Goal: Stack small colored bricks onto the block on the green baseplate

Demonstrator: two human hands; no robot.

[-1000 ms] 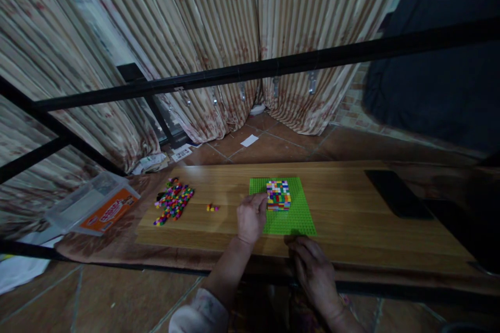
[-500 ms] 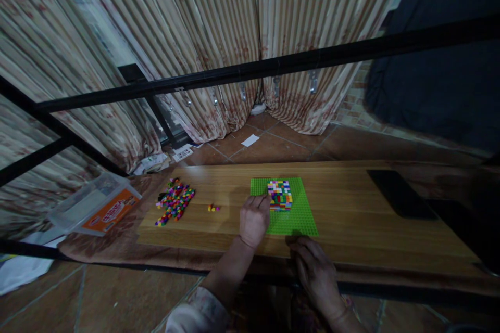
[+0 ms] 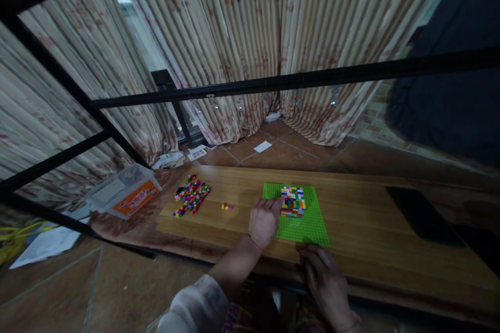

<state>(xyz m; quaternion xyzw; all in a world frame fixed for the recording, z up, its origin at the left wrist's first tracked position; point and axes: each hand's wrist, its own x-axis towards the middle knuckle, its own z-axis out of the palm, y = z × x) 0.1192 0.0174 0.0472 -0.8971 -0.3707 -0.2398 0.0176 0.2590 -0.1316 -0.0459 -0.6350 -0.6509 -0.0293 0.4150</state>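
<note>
A block of stacked, multicoloured toy bricks [image 3: 294,202] stands on the green baseplate [image 3: 302,231], toward its back half. My left hand [image 3: 265,221] reaches over the plate's left edge. Its fingers are closed, and the tips are at the left side of the block; whatever they pinch is too small to make out. At the plate's front edge, my right hand [image 3: 324,273] lies low with its fingers bent together, the tips near the wooden board's edge. What is inside those fingers is hidden. A few loose bricks [image 3: 227,207] lie left of my left hand.
A heap of small coloured bricks [image 3: 193,196] lies on the left of the wooden board [image 3: 363,218]. Beyond it is a clear plastic box [image 3: 125,190] with an orange label. A dark flat object [image 3: 420,214] rests at the right. A black metal rail [image 3: 250,86] crosses behind.
The camera has turned, so the whole scene sits further right in view. Both hands stay at nearly the same places by the block and the plate's front edge.
</note>
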